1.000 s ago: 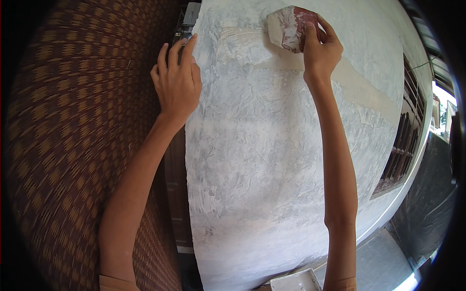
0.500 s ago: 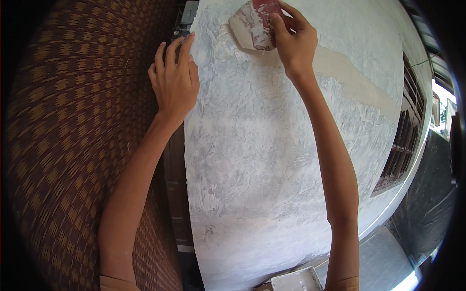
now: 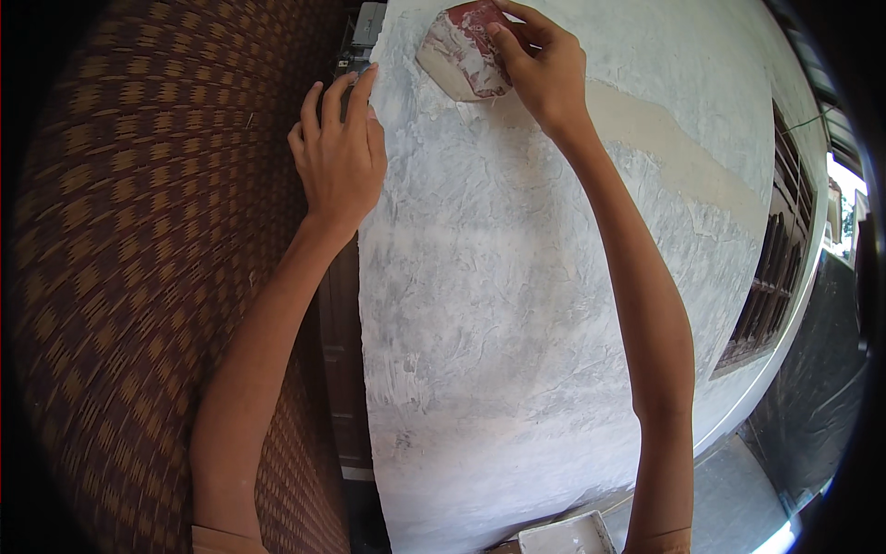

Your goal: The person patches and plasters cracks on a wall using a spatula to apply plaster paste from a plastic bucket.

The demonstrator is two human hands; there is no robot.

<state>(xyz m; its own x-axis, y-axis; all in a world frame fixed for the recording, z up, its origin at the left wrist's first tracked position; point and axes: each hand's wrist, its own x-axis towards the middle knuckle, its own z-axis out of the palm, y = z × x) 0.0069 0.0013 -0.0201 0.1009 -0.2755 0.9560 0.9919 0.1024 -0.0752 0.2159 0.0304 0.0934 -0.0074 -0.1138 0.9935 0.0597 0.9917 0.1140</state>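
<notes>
Near the top of the view, my right hand (image 3: 544, 69) grips a red putty scraper (image 3: 472, 46) smeared with whitish putty. Its flat blade lies against or very close to the white-grey plastered wall (image 3: 480, 305). My left hand (image 3: 341, 152) is raised at the wall's left vertical edge, its fingers spread and pointing up. The index fingertip rests at that edge, and no object shows in this hand. Uneven putty strokes cover the wall, with a smoother beige band (image 3: 683, 152) running to the right of my right wrist.
A brown woven bamboo panel (image 3: 148, 231) stands close on the left, with a dark door (image 3: 341, 369) in the gap beside the wall. A white tray (image 3: 568, 535) sits low by the wall's foot. A barred window (image 3: 771, 258) and black sheeting (image 3: 803, 369) are at right.
My right hand and the scraper have shifted left along the wall, toward its edge. My left hand stays by the edge, and the whole view has swung slightly.
</notes>
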